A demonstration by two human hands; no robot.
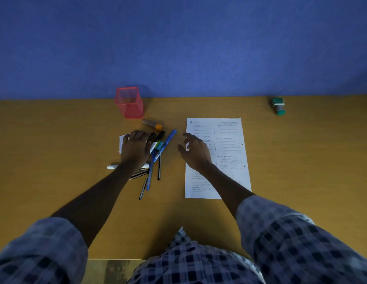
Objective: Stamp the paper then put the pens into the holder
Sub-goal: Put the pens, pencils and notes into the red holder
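A printed paper sheet (pixel 229 140) lies on the wooden desk (pixel 301 160), right of centre. A green stamp (pixel 278 106) lies on its side at the far right near the wall. A red mesh pen holder (pixel 129 103) stands at the back, left of centre. In front of it is a heap of pens (pixel 156 158), among them a blue pen (pixel 165 144) and several dark ones. My left hand (pixel 135 148) rests palm down on the heap, fingers spread. My right hand (pixel 193 149) hovers over the paper's left edge, fingers apart and empty.
A small tube with an orange cap (pixel 152 124) lies just behind the pens. A white marker (pixel 113 166) and a small white slip (pixel 122 143) poke out from under my left hand. A blue wall (pixel 178 48) rises behind the desk.
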